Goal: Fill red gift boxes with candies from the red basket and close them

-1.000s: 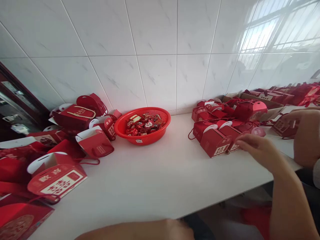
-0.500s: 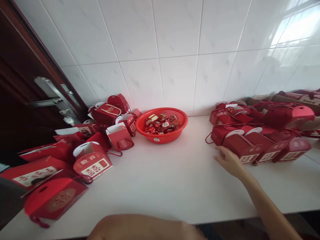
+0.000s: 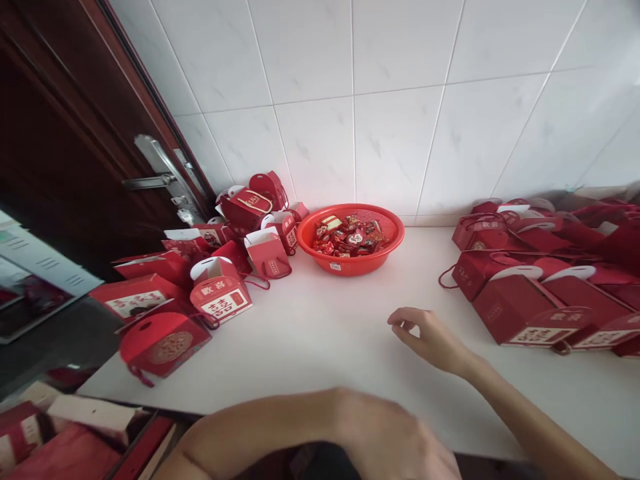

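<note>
My right hand (image 3: 430, 340) is over the white counter (image 3: 320, 347), with thumb and fingertips loosely brought together and nothing visible between them. Right of it stand red gift boxes (image 3: 530, 310) with rounded white-lined flaps and cord handles, apart from the hand. My left hand (image 3: 395, 433) crosses low in front of my body at the counter's near edge; it is blurred and its fingers are hidden from me. Beyond both hands a red plastic basket (image 3: 345, 267) holds small wrapped candies (image 3: 355, 237). On the left are more red gift boxes (image 3: 220, 297), some with open tops.
A tiled wall (image 3: 310, 147) closes off the back. To the left is a dark wooden door (image 3: 55, 113) with a metal handle (image 3: 150, 181) and keys. Below the counter at lower left, an open carton (image 3: 95, 413) holds red packaging.
My right hand has moved left, away from the boxes on the right, and its fingers have drawn together. My left hand has come further into view. The view has turned right and down.
</note>
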The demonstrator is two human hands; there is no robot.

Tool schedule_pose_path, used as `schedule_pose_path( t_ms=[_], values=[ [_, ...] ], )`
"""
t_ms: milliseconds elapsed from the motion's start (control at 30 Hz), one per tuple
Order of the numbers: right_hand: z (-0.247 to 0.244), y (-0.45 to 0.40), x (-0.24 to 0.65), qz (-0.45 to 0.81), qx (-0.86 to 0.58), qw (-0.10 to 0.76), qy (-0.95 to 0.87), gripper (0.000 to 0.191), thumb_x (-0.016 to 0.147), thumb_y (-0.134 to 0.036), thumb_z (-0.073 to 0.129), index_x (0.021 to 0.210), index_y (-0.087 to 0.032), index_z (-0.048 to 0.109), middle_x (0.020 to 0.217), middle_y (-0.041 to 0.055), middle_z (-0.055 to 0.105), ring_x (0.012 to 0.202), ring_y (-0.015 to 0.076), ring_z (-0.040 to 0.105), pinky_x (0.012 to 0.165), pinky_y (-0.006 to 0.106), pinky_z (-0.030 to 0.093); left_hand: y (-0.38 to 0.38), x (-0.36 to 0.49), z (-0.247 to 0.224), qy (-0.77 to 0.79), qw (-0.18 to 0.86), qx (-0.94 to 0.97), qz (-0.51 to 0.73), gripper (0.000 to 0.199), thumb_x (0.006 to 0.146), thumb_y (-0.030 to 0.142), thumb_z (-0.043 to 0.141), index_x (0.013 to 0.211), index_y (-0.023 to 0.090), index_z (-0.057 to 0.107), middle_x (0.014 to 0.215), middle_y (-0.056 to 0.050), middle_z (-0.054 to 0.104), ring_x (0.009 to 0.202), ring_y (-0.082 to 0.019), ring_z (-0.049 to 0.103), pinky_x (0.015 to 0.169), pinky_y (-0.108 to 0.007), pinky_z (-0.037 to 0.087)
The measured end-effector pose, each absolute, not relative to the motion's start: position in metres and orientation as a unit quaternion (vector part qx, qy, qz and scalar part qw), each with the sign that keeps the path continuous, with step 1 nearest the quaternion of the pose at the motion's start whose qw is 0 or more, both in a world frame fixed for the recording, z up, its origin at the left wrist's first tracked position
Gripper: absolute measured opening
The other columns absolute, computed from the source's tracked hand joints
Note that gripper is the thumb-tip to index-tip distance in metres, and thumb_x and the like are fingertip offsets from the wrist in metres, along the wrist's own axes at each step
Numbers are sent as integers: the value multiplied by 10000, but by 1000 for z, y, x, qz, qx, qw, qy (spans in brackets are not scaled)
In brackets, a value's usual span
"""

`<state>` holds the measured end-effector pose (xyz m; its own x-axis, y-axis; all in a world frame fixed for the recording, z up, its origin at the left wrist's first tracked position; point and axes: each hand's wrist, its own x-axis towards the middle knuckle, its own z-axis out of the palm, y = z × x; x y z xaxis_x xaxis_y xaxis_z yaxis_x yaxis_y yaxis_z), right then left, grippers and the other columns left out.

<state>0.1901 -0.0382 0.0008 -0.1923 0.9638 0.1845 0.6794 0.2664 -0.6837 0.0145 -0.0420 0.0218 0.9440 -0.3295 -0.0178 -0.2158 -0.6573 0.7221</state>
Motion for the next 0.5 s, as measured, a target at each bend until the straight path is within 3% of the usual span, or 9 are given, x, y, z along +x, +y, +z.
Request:
schedule_pose_path(
  t_ms=[67,133,300,400,500],
  values=[
    [-8,-38,179,227,-542,308,-748,209,895,-167,451,894,-197,659,833,53,730,691,176,659,656,306,514,-24,-9,52,-87,372,924,-3,282,974,258,511,1178,199,697,1232,-80,724,1178,-194,673,1056,-241,489],
    [-19,-41,170,212,-535,314,-755,215,892,-139,444,875,-205,648,772,36,707,655,173,628,639,307,495,1,-35,76,24,327,943,66,323,984,261,506,1234,174,690,1214,-100,732,1138,-207,684,1041,-279,503],
    [-36,-50,157,165,-503,351,-772,227,944,-151,422,859,-210,624,694,15,667,580,153,555,641,316,475,78,-97,99,314,207,881,286,279,935,348,569,1057,186,761,1083,-94,772,1019,-236,717,959,-348,553],
    [-39,-50,154,149,-494,367,-774,214,952,-158,425,883,-202,623,680,15,658,587,153,561,640,315,470,119,-125,98,444,144,804,368,305,850,381,604,987,163,769,1089,-108,771,1051,-275,707,978,-383,545],
    [-39,-48,154,142,-494,369,-774,214,954,-154,416,894,-199,616,664,13,652,584,151,567,638,316,467,146,-143,99,547,95,747,365,378,799,304,567,1093,151,750,1181,-116,748,1050,-269,713,982,-377,545]
  ],
)
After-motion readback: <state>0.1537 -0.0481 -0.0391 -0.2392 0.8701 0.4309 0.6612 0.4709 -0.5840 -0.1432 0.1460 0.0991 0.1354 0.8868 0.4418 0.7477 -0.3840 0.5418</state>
